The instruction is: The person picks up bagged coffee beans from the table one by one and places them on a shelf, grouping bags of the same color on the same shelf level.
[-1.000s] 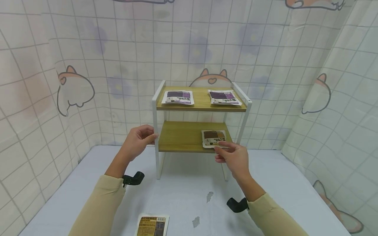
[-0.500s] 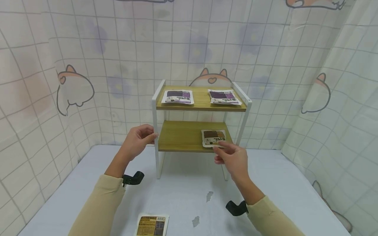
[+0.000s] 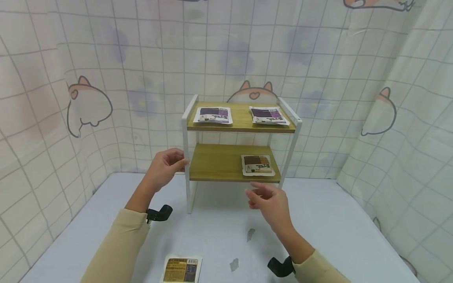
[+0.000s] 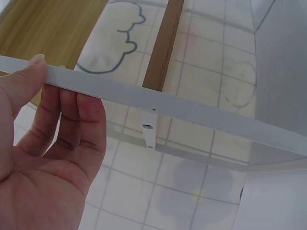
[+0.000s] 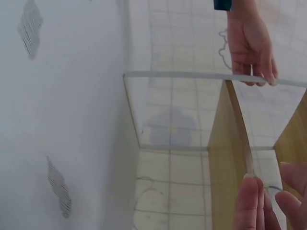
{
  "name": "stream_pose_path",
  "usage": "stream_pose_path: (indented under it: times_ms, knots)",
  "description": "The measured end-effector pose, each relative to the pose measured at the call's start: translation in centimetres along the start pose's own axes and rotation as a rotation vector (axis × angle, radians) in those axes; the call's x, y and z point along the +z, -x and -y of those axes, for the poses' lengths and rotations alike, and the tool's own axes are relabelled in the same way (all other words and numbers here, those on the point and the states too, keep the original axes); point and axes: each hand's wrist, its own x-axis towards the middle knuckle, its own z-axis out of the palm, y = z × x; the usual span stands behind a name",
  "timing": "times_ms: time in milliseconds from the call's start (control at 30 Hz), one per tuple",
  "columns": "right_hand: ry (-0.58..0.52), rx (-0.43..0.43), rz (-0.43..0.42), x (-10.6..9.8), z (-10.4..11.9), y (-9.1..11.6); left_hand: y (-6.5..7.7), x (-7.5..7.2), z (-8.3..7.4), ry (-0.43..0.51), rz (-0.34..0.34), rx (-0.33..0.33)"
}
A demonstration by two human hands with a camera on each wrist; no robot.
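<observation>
My left hand point(image 3: 163, 169) pinches the white left front post point(image 4: 120, 91) of a two-tier rack. In the left wrist view, its thumb lies on one side of the post and the fingers curl round the other. My right hand point(image 3: 271, 202) is in front of and below the lower shelf point(image 3: 216, 163), fingers loosely bent, nothing held. A brown-and-cream flat packet point(image 3: 257, 165) lies at the right of that shelf, apart from the hand. On the upper shelf point(image 3: 240, 114) lie a purple-and-white packet point(image 3: 213, 115) at left and another purple packet point(image 3: 269, 116) at right.
A yellow-brown packet point(image 3: 181, 270) lies on the white tabletop point(image 3: 219, 236) near the front, partly cut off by the frame. Two grey leaf-shaped marks are on the cloth. A grid-patterned curtain point(image 3: 148, 78) with cartoon animals encloses the back and sides.
My right hand has let go of the brown packet and drawn back, down and slightly left, from the lower shelf. The packet stays put. My left hand keeps its hold on the post.
</observation>
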Motion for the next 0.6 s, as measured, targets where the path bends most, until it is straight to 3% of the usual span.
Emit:
stream_pose_path:
  times_ms: [600]
  knots:
    - [-0.059,0.108,0.197,3.2,-1.7,4.6,-0.1,0.0,0.0,0.005,0.009,-0.002]
